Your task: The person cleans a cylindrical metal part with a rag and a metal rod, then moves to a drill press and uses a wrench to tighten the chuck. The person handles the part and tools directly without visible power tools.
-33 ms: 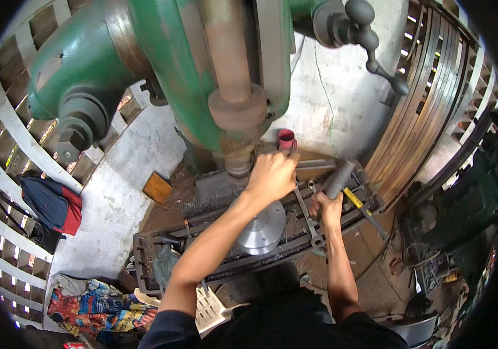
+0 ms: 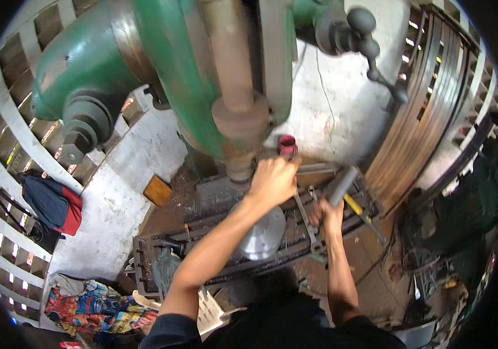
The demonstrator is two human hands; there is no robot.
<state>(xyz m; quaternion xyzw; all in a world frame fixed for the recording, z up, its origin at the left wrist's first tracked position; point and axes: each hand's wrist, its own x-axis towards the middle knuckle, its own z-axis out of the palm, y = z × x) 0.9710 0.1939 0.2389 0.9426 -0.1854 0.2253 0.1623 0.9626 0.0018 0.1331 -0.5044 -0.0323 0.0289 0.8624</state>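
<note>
My left hand (image 2: 272,177) is curled into a fist right beside the lower end of the brown spindle (image 2: 240,166) of a big green drill press (image 2: 167,64). What its fingers enclose is hidden. My right hand (image 2: 324,212) grips a grey metal cylinder (image 2: 342,181) that points up and to the right, over the dark slotted machine table (image 2: 161,256). A shiny round metal disc (image 2: 263,235) lies on that table under my left forearm. A small red cup (image 2: 286,144) stands just behind my left hand.
A yellow-handled tool (image 2: 356,208) lies right of my right hand. Curved metal hoops (image 2: 412,116) lean at the right. There is a small wooden block (image 2: 158,191), a red and blue bag (image 2: 54,203) at the left, colourful cloth (image 2: 94,305) at the lower left, and lattice walls all round.
</note>
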